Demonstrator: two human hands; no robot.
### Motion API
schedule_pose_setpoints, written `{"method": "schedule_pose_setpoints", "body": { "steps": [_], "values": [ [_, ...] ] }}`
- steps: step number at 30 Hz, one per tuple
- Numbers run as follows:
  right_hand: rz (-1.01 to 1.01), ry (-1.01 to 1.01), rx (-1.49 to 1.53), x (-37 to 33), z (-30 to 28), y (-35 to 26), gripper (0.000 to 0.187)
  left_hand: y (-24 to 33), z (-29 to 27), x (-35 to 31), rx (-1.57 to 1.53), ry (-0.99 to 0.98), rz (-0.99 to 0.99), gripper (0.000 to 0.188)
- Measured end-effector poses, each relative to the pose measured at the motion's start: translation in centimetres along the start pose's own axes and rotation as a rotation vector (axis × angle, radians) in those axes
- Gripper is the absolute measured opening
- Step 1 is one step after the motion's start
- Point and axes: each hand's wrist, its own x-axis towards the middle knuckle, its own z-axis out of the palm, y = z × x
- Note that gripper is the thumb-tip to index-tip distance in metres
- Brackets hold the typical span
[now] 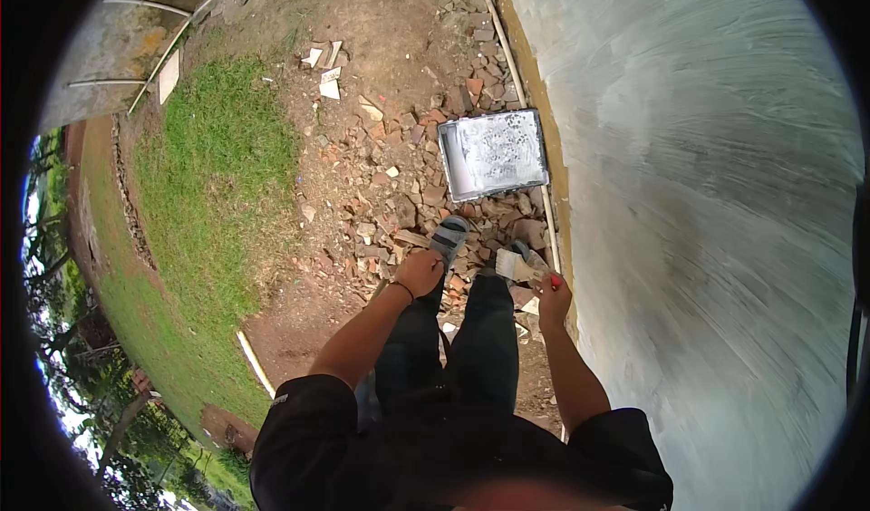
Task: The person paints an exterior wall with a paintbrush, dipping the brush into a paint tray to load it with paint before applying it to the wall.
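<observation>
My right hand [555,299] is closed around the handle of a wide paintbrush [515,265], beside the wall. The brush's pale bristles point left, over my right foot, and a bit of red shows at my fingers. My left hand [420,274] is curled into a fist above my left foot, and nothing sticks out of it. Ahead of my feet lies a rectangular tray [460,159] with a dark rim, smeared with white and grey paint. It rests on the rubble against the wall's foot, apart from both hands.
To my right rises a wall [698,194] with streaky whitish paint. A pale pipe [504,44] runs along its base. Broken bricks and stones [385,198] cover the ground under my striped slipper [450,234]. Grass [213,167] grows to the left, near broken tile pieces [330,83].
</observation>
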Motion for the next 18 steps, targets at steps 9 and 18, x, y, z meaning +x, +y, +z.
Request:
{"method": "schedule_pose_setpoints", "body": {
  "steps": [9,18],
  "values": [
    [-0.373,-0.177,-0.264,19.3,15.5,1.5,0.023,-10.9,7.2,18.7,-0.176,0.195,-0.341,0.031],
    [-0.941,-0.497,-0.706,24.1,25.1,-3.0,0.025,-14.6,8.6,24.5,-0.355,0.339,-0.146,0.031]
  ]
}}
